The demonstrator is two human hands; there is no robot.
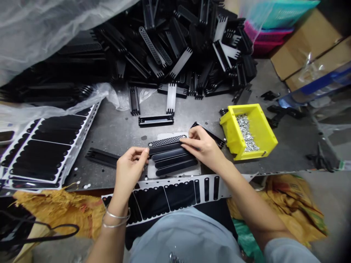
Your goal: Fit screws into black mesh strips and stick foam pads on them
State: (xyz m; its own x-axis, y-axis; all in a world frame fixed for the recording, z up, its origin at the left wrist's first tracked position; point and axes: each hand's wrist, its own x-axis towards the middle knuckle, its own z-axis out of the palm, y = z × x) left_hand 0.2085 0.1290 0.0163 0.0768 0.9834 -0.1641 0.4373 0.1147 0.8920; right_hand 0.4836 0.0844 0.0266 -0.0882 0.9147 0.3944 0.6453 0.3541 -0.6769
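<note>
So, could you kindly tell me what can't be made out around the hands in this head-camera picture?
From the head view:
The right hand: its fingers hide the right end of the meshed black strip.
The left hand: its back hides whether the fingertips touch the strip.
The white backing sheet: black strips cover most of it.
The small silver fasteners: too small to identify.
The pile of black parts: the top edge cuts it off, and plastic sheeting covers its left side.

This looks like a small factory assembly station, not a home: a scuffed metal workbench (pixel 117 128) carries a heap of black moulded parts (pixel 175 47) and a yellow parts bin (pixel 246 142) of small metal fasteners (pixel 246 133). Cardboard cartons (pixel 304 47) and stacked plastic crates (pixel 268 34) crowd behind it (typical stockroom clutter).
</note>
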